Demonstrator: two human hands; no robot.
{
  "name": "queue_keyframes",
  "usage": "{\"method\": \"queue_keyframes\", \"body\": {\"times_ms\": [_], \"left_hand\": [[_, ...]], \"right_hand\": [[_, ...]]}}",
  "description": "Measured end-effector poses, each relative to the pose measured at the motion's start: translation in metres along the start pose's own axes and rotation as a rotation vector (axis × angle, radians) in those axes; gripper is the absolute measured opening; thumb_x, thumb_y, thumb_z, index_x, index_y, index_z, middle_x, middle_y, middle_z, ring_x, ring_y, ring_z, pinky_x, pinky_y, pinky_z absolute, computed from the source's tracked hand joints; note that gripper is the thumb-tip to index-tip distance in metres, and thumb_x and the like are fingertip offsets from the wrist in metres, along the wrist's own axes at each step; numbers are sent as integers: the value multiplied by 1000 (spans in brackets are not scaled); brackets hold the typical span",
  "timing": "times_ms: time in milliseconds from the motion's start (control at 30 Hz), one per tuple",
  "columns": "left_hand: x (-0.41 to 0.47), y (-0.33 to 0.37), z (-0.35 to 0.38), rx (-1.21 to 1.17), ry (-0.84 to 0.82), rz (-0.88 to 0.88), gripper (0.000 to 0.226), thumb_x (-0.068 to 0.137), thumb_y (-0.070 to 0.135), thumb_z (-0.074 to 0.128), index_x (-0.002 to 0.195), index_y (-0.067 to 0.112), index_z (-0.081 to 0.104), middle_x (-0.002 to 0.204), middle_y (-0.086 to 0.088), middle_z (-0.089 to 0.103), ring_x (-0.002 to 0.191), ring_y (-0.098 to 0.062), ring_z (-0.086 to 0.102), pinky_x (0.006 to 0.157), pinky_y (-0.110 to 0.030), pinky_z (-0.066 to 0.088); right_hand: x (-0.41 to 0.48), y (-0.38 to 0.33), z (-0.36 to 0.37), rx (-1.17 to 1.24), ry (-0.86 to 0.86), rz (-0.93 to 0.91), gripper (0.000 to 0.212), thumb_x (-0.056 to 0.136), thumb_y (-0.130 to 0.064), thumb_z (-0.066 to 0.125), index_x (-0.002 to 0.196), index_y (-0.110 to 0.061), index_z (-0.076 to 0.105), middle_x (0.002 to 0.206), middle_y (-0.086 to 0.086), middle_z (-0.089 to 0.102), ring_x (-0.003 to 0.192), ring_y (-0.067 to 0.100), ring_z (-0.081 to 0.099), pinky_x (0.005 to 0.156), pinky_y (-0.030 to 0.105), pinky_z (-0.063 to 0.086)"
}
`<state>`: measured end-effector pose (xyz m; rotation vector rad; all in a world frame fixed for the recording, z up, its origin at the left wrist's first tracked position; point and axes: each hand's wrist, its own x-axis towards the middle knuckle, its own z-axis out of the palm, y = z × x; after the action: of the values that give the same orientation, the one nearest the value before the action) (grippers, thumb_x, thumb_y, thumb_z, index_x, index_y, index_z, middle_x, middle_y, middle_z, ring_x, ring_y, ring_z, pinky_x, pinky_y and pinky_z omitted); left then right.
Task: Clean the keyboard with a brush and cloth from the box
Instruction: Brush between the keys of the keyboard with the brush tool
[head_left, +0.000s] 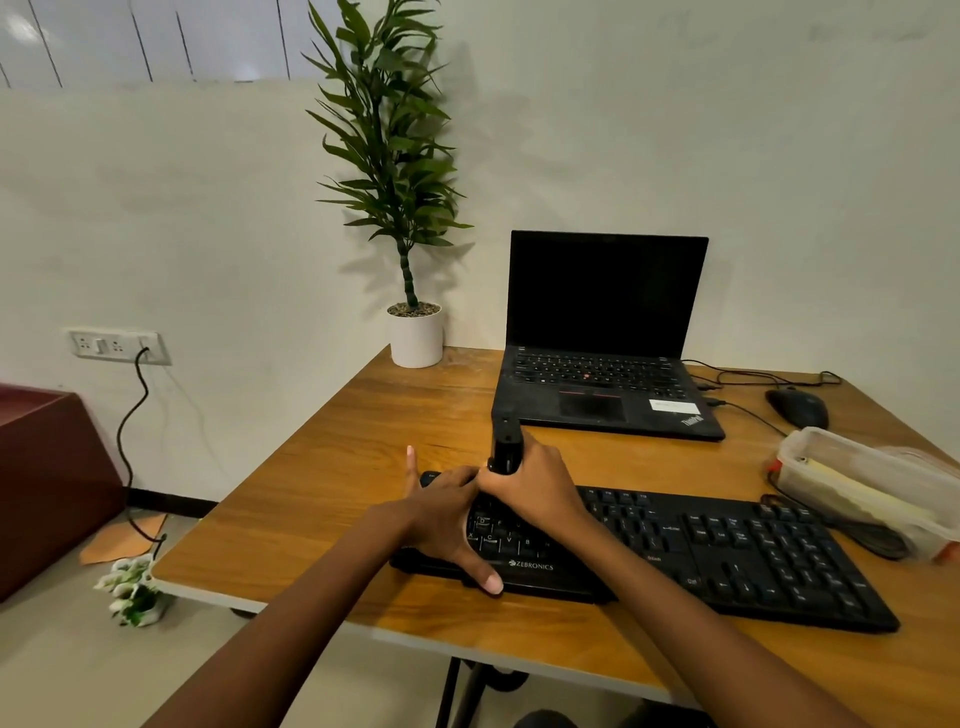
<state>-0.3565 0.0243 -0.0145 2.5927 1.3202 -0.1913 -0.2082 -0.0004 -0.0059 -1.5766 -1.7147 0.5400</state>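
Note:
A black Zebronics keyboard (727, 551) lies across the wooden desk near its front edge. My right hand (535, 486) grips a black brush (506, 441) by its handle, held upright over the keyboard's upper left keys; the bristles are hidden under the hand. My left hand (447, 514) rests spread on the keyboard's left end, thumb on the front edge and index finger stretched past the back edge. A clear plastic box (852, 478) with pale contents stands at the right edge of the desk.
An open black laptop (602, 364) with a dark screen stands behind the keyboard. A black mouse (797, 408) and cables lie to its right. A potted plant (415, 332) is at the desk's back left corner. The wooden desk (322, 493) shows bare at left.

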Motion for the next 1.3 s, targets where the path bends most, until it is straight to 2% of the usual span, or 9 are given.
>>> {"method": "queue_keyframes", "body": {"times_ms": [133,267,433,600,733,933,1033,1133,1300], "left_hand": [[2,-3,2,8,-10,6,133,56,80,64,151,22,-10,159,2,-5,146,-19,-9,92,-67,-33],[1,-1,0,-1,-17,25,139,41,87,55,151,25,-2,158,5,3,146,-19,-3,93,-67,-32],[2,-2,1,27,-17,-5,130,62,74,66,150,21,-14,159,1,-6,146,-20,-10,94,-67,-31],[-1,1,-1,12,-5,-1,126,60,74,67,151,23,-3,158,3,3,146,-19,-4,94,-67,-31],[-4,1,-1,12,-16,-9,129,61,75,66,150,23,-12,159,1,-5,146,-20,-11,94,-67,-31],[-21,-26,16,-160,97,-32,154,24,103,33,146,26,-24,156,5,-22,143,-22,-20,99,-55,-30],[-32,-37,37,-379,174,-54,149,31,99,47,141,31,-27,155,8,-25,144,-19,-16,111,-46,-21],[-37,-32,45,-570,261,-67,147,38,86,64,143,32,-22,156,9,-17,139,-10,-17,114,-38,-8],[-38,-34,53,-703,287,-107,145,41,74,78,146,39,-15,159,10,-4,146,-22,-4,118,-51,13]], "right_hand": [[-6,3,-5,30,-40,37,22,71,-31,68,74,-23,48,70,-2,55,63,14,53,57,31,44],[9,-5,-5,-108,44,16,30,73,-36,67,91,-18,52,79,-1,59,73,18,58,61,31,47],[-14,2,-5,98,-44,62,22,73,-30,68,72,-27,46,71,-3,56,65,12,56,58,30,48],[2,-5,-5,-75,52,66,29,72,-38,65,92,-20,51,80,-1,60,74,19,59,61,32,47],[-18,-2,-1,89,7,81,23,73,-31,68,85,-20,52,73,-1,60,66,16,59,58,33,50],[-15,4,-38,229,61,163,28,77,-32,72,89,-10,61,79,6,69,50,11,59,43,19,45],[-17,2,-39,402,-109,219,37,76,-27,75,101,-6,59,83,10,70,51,13,61,47,20,48],[-14,-1,-30,318,-118,177,36,75,-20,75,102,-12,53,89,8,66,61,18,64,53,25,53],[-15,-7,-19,221,-16,34,32,76,-19,74,93,-23,47,81,-1,61,59,12,58,52,21,50]]}}
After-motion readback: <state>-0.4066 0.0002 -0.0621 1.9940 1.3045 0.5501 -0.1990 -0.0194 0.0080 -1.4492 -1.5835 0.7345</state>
